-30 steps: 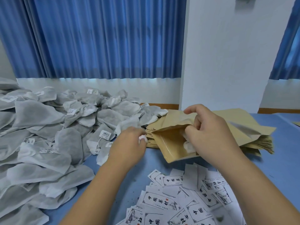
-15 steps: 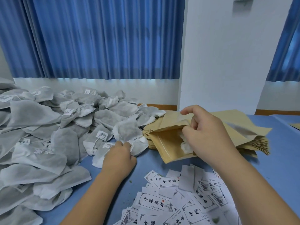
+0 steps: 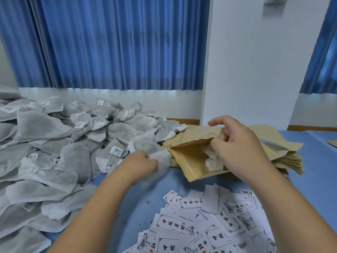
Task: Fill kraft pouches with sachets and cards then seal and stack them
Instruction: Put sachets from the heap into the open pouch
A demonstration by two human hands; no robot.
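Left hand point(image 3: 142, 164) curls its fingers around 1 grey mesh sachet point(image 3: 163, 161); right hand point(image 3: 238, 150) pinches the flat brown kraft pouch point(image 3: 189, 161) at its mouth.

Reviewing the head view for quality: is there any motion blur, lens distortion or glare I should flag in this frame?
Head view: the sachet in the left hand is smeared by motion, while the right hand and the kraft pouch it holds look sharp; wide-angle distortion tilts the curtains and white pillar outward; light is soft, with daylight glowing through the curtains and no glare.
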